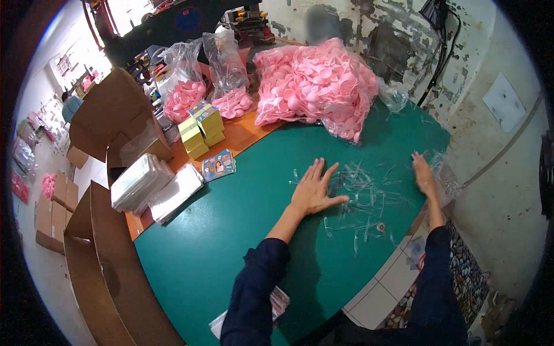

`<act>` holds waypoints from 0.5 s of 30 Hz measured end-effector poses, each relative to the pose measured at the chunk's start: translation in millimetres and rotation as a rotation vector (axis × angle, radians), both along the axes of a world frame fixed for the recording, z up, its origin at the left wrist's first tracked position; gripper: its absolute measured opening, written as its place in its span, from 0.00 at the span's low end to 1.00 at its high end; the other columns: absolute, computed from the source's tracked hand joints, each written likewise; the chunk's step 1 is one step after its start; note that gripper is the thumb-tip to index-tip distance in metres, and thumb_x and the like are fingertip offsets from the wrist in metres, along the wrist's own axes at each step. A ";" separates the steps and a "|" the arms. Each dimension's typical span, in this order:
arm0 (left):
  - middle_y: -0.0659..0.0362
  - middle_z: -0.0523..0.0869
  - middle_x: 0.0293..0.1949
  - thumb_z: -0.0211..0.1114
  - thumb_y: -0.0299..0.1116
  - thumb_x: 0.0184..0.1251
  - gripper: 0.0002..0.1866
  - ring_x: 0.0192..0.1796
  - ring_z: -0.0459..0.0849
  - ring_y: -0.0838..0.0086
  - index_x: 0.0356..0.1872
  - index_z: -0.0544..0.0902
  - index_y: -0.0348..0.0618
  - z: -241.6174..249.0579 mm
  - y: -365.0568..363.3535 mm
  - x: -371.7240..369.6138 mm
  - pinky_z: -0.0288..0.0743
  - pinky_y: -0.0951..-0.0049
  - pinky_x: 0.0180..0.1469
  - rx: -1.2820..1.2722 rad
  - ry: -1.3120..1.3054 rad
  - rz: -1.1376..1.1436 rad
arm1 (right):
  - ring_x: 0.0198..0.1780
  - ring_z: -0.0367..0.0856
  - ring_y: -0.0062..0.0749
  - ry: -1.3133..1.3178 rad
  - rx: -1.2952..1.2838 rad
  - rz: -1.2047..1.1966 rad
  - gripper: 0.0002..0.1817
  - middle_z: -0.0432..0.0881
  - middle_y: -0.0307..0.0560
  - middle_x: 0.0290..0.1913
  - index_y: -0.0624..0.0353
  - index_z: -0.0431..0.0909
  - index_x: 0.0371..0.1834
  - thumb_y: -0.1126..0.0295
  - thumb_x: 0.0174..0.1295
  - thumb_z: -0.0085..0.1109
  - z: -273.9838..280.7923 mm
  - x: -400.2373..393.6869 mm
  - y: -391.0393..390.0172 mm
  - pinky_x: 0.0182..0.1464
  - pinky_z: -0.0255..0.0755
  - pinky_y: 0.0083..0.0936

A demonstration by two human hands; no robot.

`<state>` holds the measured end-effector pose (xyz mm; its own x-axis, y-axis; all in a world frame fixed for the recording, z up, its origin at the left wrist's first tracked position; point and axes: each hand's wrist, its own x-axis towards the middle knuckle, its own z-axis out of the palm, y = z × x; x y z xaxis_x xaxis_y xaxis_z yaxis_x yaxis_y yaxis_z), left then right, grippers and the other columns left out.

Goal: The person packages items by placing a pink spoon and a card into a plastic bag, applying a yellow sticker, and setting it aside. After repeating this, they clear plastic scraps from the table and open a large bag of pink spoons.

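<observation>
- Clear plastic pieces [362, 180] lie scattered on the table [231, 254].
- The left hand [312, 194], grip wide, is just beside them.
- The right hand [425, 177] is near a clear bag [449, 180]; its grip is unclear.
- Pink items [320, 81] lie bagged beyond.

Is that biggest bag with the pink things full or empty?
Full: pink pieces crowd the clear bag and make it bulge.

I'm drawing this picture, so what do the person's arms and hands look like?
The left hand and right hand wear no gloves. The left sleeve and right sleeve are long and plain, very dark blue, and look loose and wrinkly. Both stop before the wrist, so some forearm shows.
</observation>
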<state>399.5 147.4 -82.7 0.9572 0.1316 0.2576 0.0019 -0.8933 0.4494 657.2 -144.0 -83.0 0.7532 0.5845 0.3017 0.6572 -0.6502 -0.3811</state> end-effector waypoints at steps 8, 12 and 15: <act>0.38 0.51 0.70 0.63 0.73 0.39 0.66 0.72 0.51 0.47 0.70 0.46 0.33 5.5 -41.2 -15.2 0.47 0.57 0.72 -0.114 -0.082 -0.299 | 0.70 0.56 0.51 0.408 0.167 0.564 0.30 0.60 0.61 0.68 0.65 0.54 0.68 0.58 0.69 0.43 18.4 -152.3 81.7 0.70 0.49 0.39; 0.38 0.46 0.71 0.65 0.75 0.34 0.69 0.72 0.48 0.43 0.71 0.43 0.37 21.3 -31.9 -51.4 0.45 0.51 0.72 -0.182 -0.002 -0.367 | 0.71 0.53 0.53 0.699 0.259 0.603 0.46 0.55 0.61 0.70 0.61 0.51 0.70 0.44 0.56 0.57 67.1 -183.3 52.9 0.69 0.52 0.45; 0.37 0.45 0.71 0.64 0.76 0.31 0.69 0.72 0.45 0.42 0.72 0.45 0.43 33.8 -16.4 -86.7 0.41 0.44 0.70 0.262 0.109 -0.315 | 0.72 0.48 0.57 0.203 -0.088 0.467 0.68 0.46 0.61 0.73 0.55 0.46 0.73 0.25 0.30 0.61 59.5 -188.6 -0.8 0.70 0.49 0.49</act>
